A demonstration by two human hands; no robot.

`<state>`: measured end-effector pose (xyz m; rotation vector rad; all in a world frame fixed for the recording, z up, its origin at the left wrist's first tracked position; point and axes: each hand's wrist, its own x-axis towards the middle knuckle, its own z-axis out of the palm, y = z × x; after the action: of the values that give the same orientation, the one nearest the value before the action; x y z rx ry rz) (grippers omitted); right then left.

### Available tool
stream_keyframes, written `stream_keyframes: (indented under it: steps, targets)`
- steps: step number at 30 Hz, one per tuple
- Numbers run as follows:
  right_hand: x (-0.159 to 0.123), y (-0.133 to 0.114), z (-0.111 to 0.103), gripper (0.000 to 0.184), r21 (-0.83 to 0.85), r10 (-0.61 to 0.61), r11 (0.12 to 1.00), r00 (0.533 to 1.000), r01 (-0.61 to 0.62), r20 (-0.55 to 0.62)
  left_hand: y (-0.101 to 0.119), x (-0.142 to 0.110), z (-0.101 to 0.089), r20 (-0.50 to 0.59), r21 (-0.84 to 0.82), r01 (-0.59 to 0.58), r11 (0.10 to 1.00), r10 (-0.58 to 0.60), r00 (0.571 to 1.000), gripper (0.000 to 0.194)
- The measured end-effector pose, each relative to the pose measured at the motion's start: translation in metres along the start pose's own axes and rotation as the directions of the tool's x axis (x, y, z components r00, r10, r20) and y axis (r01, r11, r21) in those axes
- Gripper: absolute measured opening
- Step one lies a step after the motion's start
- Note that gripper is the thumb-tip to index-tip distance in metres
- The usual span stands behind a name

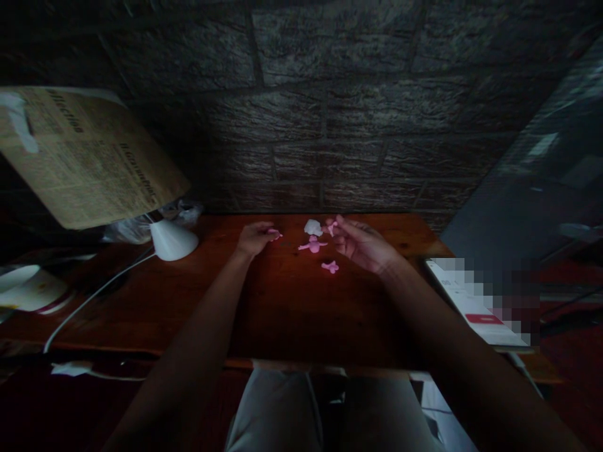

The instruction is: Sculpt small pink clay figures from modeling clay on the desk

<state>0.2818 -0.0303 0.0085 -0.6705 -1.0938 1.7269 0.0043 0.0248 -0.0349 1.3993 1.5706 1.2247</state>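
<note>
My left hand (255, 238) rests low over the table with its fingers closed on a small pink piece (274, 234), whose end sticks out past the fingertips. Raised a little on the other side, my right hand (362, 243) pinches another small pink piece (332, 228) between thumb and finger. Between the hands lies a pink figure-like piece (313, 245) with a rounded middle and arms spread out. A crumpled white lump (313, 227) is just behind it. Closer to me is one more small pink piece (330, 267). The exact kind of these pieces is too small to tell.
On the left stands a lamp with a newspaper-print shade (103, 163) and white base (174, 240); its cord crosses the wooden table (292, 320). A white cup (35, 289) lies at far left. A white box-like item (475, 307) is at right. A stone-patterned wall (301, 113) rises behind.
</note>
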Motion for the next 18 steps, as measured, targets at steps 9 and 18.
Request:
stream_keyframes:
  steps: [9,18]
  targets:
    - [0.002,0.002,-0.003,0.02,0.014,-0.027,1.0,1.0,0.027,0.001,0.009,-0.005,-0.002,-0.142,0.365,-0.139,0.921,0.202,0.969,0.039]
    - [0.003,0.006,0.003,0.021,0.008,0.039,0.999,0.999,-0.039,-0.001,0.043,-0.045,0.044,-0.123,0.294,-0.693,0.658,0.745,0.656,0.025]
